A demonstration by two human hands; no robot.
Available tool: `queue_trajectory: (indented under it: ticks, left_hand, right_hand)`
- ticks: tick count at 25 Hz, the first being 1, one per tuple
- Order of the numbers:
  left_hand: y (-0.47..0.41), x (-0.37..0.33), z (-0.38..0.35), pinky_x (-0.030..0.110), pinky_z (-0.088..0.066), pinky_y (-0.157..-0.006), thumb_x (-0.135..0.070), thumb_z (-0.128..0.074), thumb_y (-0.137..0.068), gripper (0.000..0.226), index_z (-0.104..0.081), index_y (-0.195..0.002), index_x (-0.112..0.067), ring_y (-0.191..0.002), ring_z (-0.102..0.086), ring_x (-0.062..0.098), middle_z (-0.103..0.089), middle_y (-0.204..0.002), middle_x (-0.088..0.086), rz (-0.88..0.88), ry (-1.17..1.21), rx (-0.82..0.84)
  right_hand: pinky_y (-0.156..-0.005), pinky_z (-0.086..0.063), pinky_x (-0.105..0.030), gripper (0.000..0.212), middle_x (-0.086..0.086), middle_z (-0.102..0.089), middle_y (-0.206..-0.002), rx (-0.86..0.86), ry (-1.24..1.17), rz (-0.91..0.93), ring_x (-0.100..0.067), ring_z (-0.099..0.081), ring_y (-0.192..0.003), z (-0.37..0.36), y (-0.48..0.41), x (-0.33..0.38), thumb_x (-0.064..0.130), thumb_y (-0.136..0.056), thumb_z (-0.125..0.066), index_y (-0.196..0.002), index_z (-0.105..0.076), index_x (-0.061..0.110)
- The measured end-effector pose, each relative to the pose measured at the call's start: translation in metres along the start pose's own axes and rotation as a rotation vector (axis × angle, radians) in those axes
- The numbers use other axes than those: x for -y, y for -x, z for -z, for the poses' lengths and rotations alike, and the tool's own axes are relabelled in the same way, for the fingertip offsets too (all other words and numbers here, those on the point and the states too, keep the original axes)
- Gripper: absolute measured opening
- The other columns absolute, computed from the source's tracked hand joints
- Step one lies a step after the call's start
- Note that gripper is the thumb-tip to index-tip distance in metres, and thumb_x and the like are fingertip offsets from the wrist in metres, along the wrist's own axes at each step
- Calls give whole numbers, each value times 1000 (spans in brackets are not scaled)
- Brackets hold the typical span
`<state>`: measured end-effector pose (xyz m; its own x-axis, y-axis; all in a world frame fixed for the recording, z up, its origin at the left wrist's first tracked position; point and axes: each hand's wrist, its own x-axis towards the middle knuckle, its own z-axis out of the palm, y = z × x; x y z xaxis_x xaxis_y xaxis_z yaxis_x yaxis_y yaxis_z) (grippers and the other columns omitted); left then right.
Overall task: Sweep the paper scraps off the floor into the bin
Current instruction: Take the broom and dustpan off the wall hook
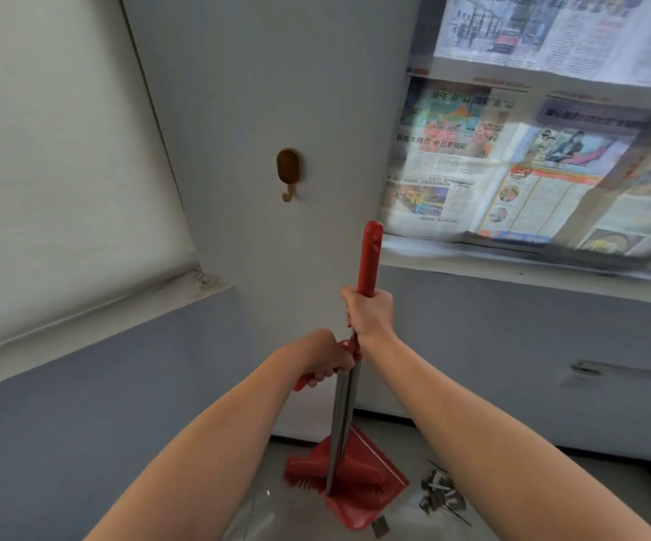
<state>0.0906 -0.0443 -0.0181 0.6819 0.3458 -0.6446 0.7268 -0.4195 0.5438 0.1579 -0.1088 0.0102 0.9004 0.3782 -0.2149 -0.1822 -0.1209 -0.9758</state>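
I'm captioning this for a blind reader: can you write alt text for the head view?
The right hand and, below it, the left hand grip the red handles of a broom and dustpan standing together on the floor. A few scraps lie right of the dustpan; newspaper hangs upper right.

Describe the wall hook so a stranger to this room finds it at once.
Start at the pale grey wall between the white roller blind on the left and the newspaper-covered window on the right. Above and left of the tall red plastic handle in the right hand sits a small brown oval hook. Nothing else hangs on that wall; a golden curl dangles below its plate.
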Motion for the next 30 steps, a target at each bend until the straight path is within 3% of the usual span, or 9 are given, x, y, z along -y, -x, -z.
queue_trajectory:
  ticks: [8, 12, 16, 19, 21, 25, 28, 30]
  left_hand:
    - [54, -59, -154, 16, -31, -33, -34, -54, -81, 29, -44, -64, -12, -34, -36, 17, -42, -49, 3, 1, 114, -244]
    - [70, -79, -223, 19, -24, -34, -30, -58, -79, 32, -39, -58, -16, -33, -28, 10, -34, -45, -4, -71, 191, -309]
    - [93, -81, -262, 19, -24, -33, -31, -60, -81, 35, -38, -58, -15, -44, -30, 12, -37, -52, -3, -99, 81, -327]
    - [112, -74, -280, 19, -24, -34, -36, -59, -81, 36, -40, -61, -12, -49, -31, 14, -39, -55, -1, -81, 17, -332]
    - [125, -65, -291, 22, -26, -40, -43, -58, -81, 39, -47, -60, -12, -46, -32, 14, -40, -53, -2, -62, 1, -311]
    - [150, -45, -304, 18, -25, -35, -45, -56, -82, 36, -60, -69, -12, -38, -35, 14, -42, -51, -1, 12, 60, -271]
    - [173, -5, -317, 25, -27, -42, -52, -64, -76, 47, -50, -55, -13, -42, -36, 16, -41, -49, -1, -24, -28, -279]
    - [196, 33, -327, 28, -28, -47, -59, -65, -70, 50, -47, -53, -16, -45, -40, 16, -43, -48, -3, -12, -121, -300]
  right_hand:
    - [-41, -27, -24, 38, 2, -35, -47, 50, 3, 141, -12, -31, -41, 138, 58, -23, 5, -76, -60, -50, -36, 18]
    - [-46, -27, -32, 29, -1, -35, -48, 112, 43, 119, -19, -32, -45, 204, 78, -40, 10, -71, -59, -53, -38, 17]
    - [-47, -25, -32, 19, -2, -32, -51, 128, 16, 76, -19, -29, -50, 237, 104, -54, 11, -69, -59, -60, -42, 12]
    - [-46, -23, -30, 14, -2, -31, -51, 120, -4, 27, -19, -27, -49, 245, 123, -69, 11, -68, -58, -65, -45, 11]
    - [-46, -24, -30, 18, -1, -32, -51, 144, -4, -1, -19, -28, -48, 249, 133, -81, 12, -66, -58, -59, -42, 11]
    - [-43, -29, -25, 26, 0, -33, -45, 270, -19, -57, -15, -29, -38, 249, 158, -104, 8, -67, -58, -51, -40, 16]
    - [-38, -28, -21, 22, 8, -36, -38, 124, -86, -98, -11, -30, -36, 261, 163, -116, 9, -67, -62, -55, -46, 17]
    - [-43, -30, -25, 27, 11, -35, -36, 80, -141, -127, -10, -30, -38, 275, 165, -124, 4, -77, -62, -59, -46, 17]
